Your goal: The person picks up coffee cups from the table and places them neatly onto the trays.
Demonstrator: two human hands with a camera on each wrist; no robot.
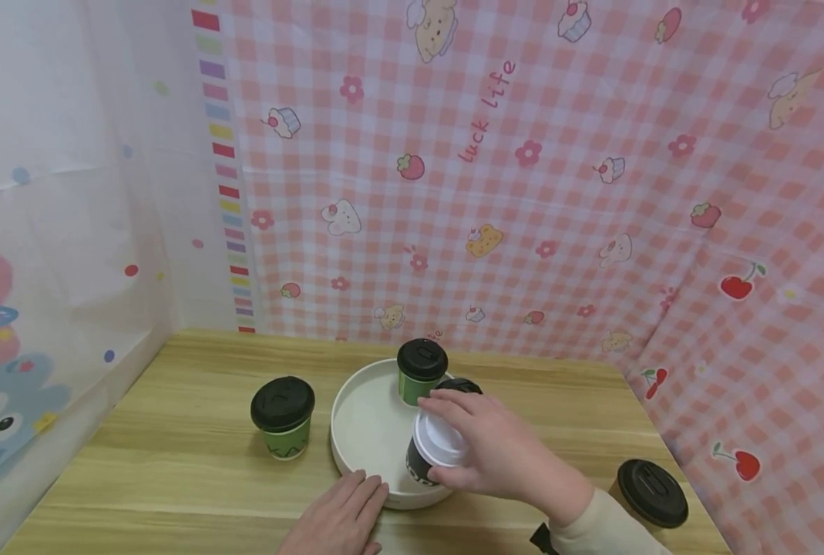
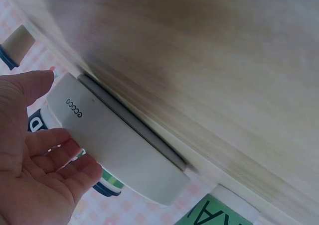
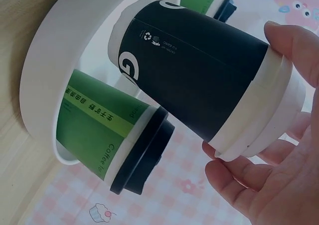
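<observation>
My right hand (image 1: 495, 451) grips a black paper coffee cup (image 3: 194, 65) by its white lid (image 1: 441, 439). The cup is inside the rim of a round white tray (image 1: 366, 416); whether its base touches the tray floor I cannot tell. A green cup with a black lid (image 1: 420, 378) stands at the tray's back. Beside it another black-lidded cup (image 1: 462, 384) is mostly hidden behind my right hand; in the right wrist view a green cup (image 3: 97, 125) stands close to the black one. The fingers of my left hand (image 1: 338, 512) rest against the tray's front-left edge, nearly straight.
Left of the tray, on the wooden table (image 1: 196, 432), stands a green cup with a black lid (image 1: 285, 420). A brown cup with a black lid (image 1: 650, 493) is near the right edge. Pink checked cloth (image 1: 384, 193) hangs behind the table and along its right side.
</observation>
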